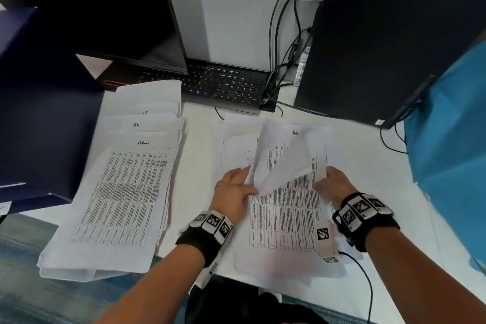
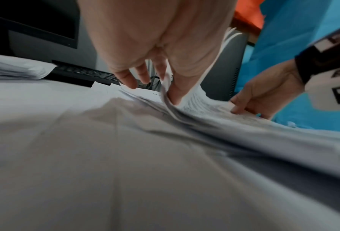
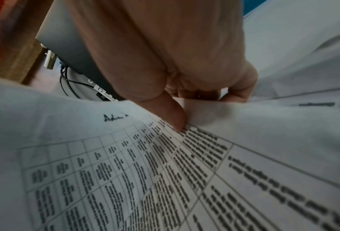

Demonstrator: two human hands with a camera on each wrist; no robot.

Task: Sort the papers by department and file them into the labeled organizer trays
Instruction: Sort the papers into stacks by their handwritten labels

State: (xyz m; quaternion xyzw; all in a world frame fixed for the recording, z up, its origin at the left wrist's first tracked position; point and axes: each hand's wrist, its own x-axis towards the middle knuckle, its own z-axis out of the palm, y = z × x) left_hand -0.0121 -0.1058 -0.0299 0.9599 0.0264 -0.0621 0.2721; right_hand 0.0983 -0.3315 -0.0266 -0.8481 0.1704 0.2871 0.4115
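Three sorted stacks lie fanned at the left, hand-labelled IT (image 1: 146,112), HR (image 1: 136,125) and Admin (image 1: 126,192). A loose unsorted pile (image 1: 284,221) of printed tables sits in front of me. Its top sheet (image 1: 284,166), marked "Adm" in pen (image 3: 115,118), is curled up off the pile. My left hand (image 1: 246,181) pinches that sheet's left edge between thumb and fingers (image 2: 169,92). My right hand (image 1: 323,179) grips its right edge, thumb (image 3: 177,118) on the print and fingers curled under.
A dark blue box-like organizer (image 1: 39,113) stands at the left edge, beside the sorted stacks. Behind the papers are a black keyboard (image 1: 223,84), a dark monitor (image 1: 92,8), a black computer tower (image 1: 381,47) and tangled cables (image 1: 278,60). Blue cloth (image 1: 452,139) hangs at the right.
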